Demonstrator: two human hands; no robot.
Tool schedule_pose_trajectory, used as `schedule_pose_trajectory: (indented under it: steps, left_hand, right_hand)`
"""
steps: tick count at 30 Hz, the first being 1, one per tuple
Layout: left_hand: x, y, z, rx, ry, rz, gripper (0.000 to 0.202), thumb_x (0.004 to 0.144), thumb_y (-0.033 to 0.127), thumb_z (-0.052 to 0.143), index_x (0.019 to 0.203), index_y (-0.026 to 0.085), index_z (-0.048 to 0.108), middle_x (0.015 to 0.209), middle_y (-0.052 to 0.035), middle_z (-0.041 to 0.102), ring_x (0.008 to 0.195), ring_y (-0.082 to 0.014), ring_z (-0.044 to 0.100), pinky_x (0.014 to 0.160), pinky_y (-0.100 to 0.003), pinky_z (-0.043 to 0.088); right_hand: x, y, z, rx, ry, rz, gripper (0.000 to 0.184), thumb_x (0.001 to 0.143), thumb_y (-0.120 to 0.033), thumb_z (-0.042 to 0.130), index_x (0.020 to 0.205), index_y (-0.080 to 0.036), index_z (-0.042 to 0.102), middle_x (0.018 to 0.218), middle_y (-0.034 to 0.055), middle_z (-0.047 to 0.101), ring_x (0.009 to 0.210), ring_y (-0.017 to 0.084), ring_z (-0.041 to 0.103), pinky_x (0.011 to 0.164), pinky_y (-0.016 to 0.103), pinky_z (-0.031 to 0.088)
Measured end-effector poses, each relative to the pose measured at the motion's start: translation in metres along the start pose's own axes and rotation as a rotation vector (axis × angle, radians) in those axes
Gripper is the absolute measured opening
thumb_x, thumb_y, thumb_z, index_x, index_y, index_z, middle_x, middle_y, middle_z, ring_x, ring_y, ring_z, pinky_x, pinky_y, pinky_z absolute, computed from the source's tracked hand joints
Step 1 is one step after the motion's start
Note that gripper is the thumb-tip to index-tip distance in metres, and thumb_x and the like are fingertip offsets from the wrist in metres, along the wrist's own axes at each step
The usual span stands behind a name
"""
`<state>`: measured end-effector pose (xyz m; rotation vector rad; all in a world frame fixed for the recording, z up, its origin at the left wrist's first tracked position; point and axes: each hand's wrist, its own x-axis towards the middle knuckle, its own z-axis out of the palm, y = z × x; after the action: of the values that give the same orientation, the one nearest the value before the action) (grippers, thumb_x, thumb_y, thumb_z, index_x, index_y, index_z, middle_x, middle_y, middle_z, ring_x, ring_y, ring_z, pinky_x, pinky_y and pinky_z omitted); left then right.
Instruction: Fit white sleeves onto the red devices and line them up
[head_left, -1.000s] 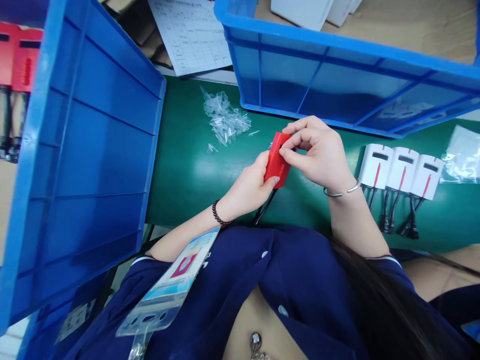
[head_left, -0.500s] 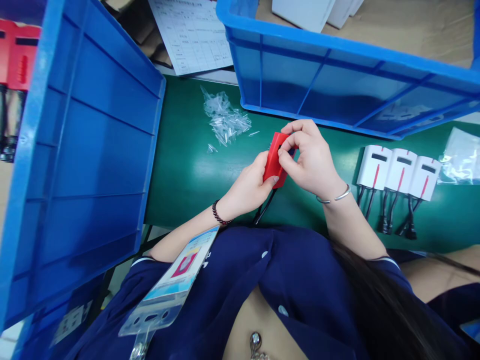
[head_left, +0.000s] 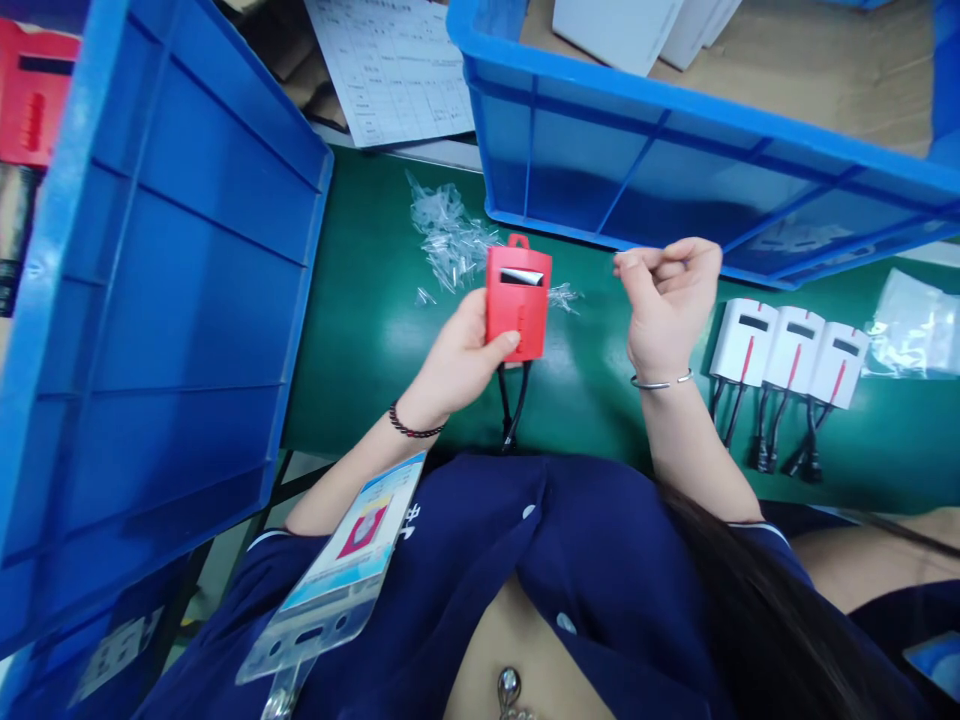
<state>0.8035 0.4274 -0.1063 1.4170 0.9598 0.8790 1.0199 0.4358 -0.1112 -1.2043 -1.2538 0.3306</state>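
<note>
My left hand grips a red handheld device above the green table, thumb across its lower front. The device faces up, with a dark display window near its top, a hanging loop above that, and black cables leaving its bottom end. To the right, my right hand is raised apart from the device, thumb and forefinger pinched. Whatever is at those fingertips is too small or clear to make out. Small clear plastic pieces lie heaped behind the device, and a smaller bunch shows at its right side.
Three white devices with black cables lie in a row at right, beside a clear plastic bag. A blue crate holding white boxes stands at the back. Another blue crate with red devices is at left. Printed paper lies behind.
My right hand has left the red device and moved right, still pinched. My left hand has turned the device upright and face up, shifting it slightly left.
</note>
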Motion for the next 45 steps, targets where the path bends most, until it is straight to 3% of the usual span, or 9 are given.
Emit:
schedule_pose_trajectory:
  steps: [2,7,15,17,20,25,30,37,45]
  left_hand:
    - [0.000,0.001,-0.013,-0.145,0.032,-0.058,0.050,0.081,0.042,0.076,0.119,0.023,0.050,0.105,-0.0061,0.067,0.080,-0.0192,0.069,0.062,-0.031,0.060]
    - [-0.003,0.021,-0.034,-0.235,0.119,-0.053,0.050,0.077,0.040,0.081,0.115,0.023,0.053,0.108,-0.0058,0.068,0.081,-0.0201,0.070,0.060,-0.030,0.059]
    - [-0.002,0.047,-0.003,-0.307,0.123,0.069,0.038,0.088,0.037,0.070,0.121,0.026,0.054,0.111,-0.0053,0.071,0.089,-0.0226,0.073,0.069,-0.036,0.062]
    - [0.007,0.053,0.016,-0.213,0.046,0.233,0.039,0.093,0.039,0.063,0.128,0.028,0.049,0.112,-0.0050,0.071,0.089,-0.0206,0.073,0.073,-0.036,0.062]
    - [0.047,0.076,0.028,0.283,-0.213,0.527,0.033,0.098,0.042,0.052,0.127,0.026,0.054,0.114,-0.0063,0.073,0.099,-0.0203,0.072,0.085,-0.036,0.061]
    - [0.185,0.145,0.014,0.816,-0.206,0.654,0.029,0.094,0.024,0.050,0.113,0.011,0.067,0.126,-0.0180,0.067,0.123,-0.0305,0.059,0.113,-0.047,0.040]
    - [0.290,0.168,0.019,1.436,-0.220,0.420,0.046,0.077,0.010,0.065,0.123,0.013,0.064,0.132,-0.0173,0.060,0.128,-0.0329,0.050,0.111,-0.042,0.037]
    - [0.301,0.151,0.016,1.495,-0.209,0.347,0.050,0.069,0.010,0.074,0.117,0.014,0.061,0.121,-0.0170,0.066,0.115,-0.0332,0.058,0.098,-0.040,0.044]
    - [0.286,0.167,-0.007,1.355,-0.035,0.352,0.030,0.087,0.026,0.061,0.115,0.014,0.063,0.118,-0.0153,0.069,0.106,-0.0273,0.062,0.093,-0.037,0.048]
  right_hand:
    - [0.001,0.009,-0.004,-0.217,-0.032,-0.043,0.021,0.093,-0.026,0.059,0.101,-0.025,0.040,0.085,0.0026,0.065,0.083,0.017,0.067,0.080,0.036,0.052]
    - [-0.011,0.023,-0.007,-0.712,-0.559,-0.121,0.009,0.093,-0.020,0.051,0.087,-0.020,0.058,0.080,0.0078,0.068,0.086,0.024,0.060,0.088,0.045,0.043]
    - [-0.020,-0.023,-0.027,-0.280,-0.383,0.049,0.035,0.100,-0.047,0.045,0.102,-0.018,0.063,0.096,0.0115,0.073,0.088,0.022,0.062,0.085,0.041,0.050]
    - [-0.028,-0.034,-0.026,-0.039,-0.577,0.057,0.051,0.101,-0.060,0.035,0.106,-0.018,0.063,0.080,0.0051,0.072,0.067,0.016,0.064,0.066,0.030,0.053]
    - [-0.038,-0.036,-0.023,0.571,-0.933,0.421,0.057,0.097,-0.066,0.043,0.109,-0.015,0.063,0.068,0.0032,0.069,0.047,0.011,0.055,0.048,0.023,0.045]
    - [-0.039,-0.030,-0.031,0.764,-0.596,0.626,0.045,0.091,-0.061,0.060,0.099,-0.018,0.064,0.052,-0.0054,0.058,0.034,0.004,0.025,0.037,0.020,0.025]
    - [-0.032,-0.031,-0.041,0.688,-0.401,0.577,0.047,0.086,-0.066,0.064,0.091,-0.019,0.065,0.051,-0.0048,0.055,0.036,0.006,0.029,0.039,0.022,0.026]
    - [-0.034,-0.024,-0.040,0.709,-0.290,0.555,0.044,0.088,-0.063,0.063,0.090,-0.019,0.064,0.052,-0.0049,0.055,0.036,0.005,0.031,0.039,0.022,0.030]
    - [-0.027,-0.026,-0.037,0.743,-0.177,0.538,0.043,0.084,-0.062,0.068,0.088,-0.020,0.061,0.052,-0.0067,0.054,0.034,0.005,0.032,0.039,0.022,0.035]
